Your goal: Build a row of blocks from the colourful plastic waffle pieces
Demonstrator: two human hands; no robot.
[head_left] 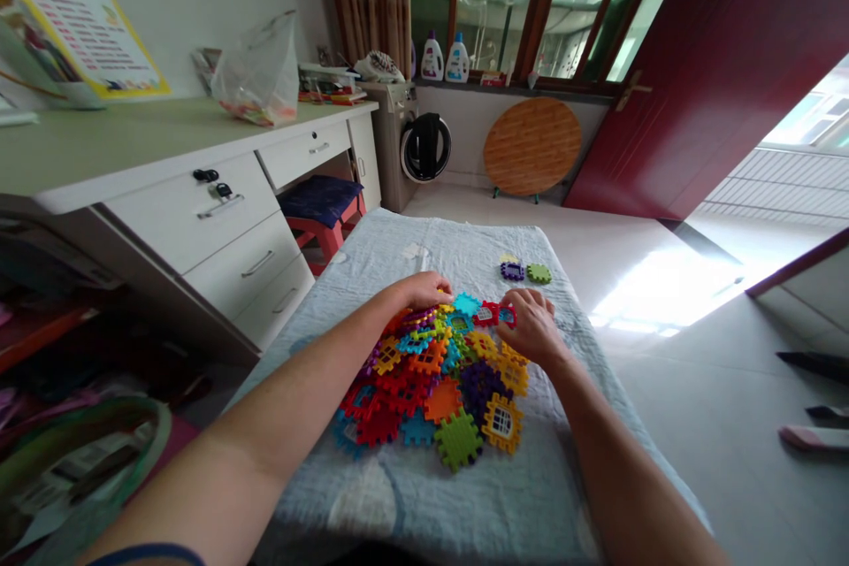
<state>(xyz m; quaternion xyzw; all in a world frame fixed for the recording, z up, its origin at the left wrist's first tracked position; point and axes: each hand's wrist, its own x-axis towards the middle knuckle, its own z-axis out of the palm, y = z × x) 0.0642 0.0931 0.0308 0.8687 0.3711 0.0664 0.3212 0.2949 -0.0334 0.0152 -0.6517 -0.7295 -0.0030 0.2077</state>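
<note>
A heap of colorful plastic interlocking building blocks (424, 380), square with notched edges, lies on the cloth-covered table (358, 495). My left hand (428, 290) is at the far left edge of the heap, fingers curled together; what is in them, if anything, is hidden. My right hand (531, 325) is closed at the far right edge, with its fingertips on a red block (508, 315). Beside that lies another red block (486, 313) with a white window grid. A light blue block (467, 303) sits between my hands.
Beyond my right hand lie a purple block (512, 271) and a green block (539, 272). A white desk (165, 128) with drawers runs along the left, with a stool (325, 203) under it. A washing machine (391, 133) and a round wooden board (532, 146) stand behind.
</note>
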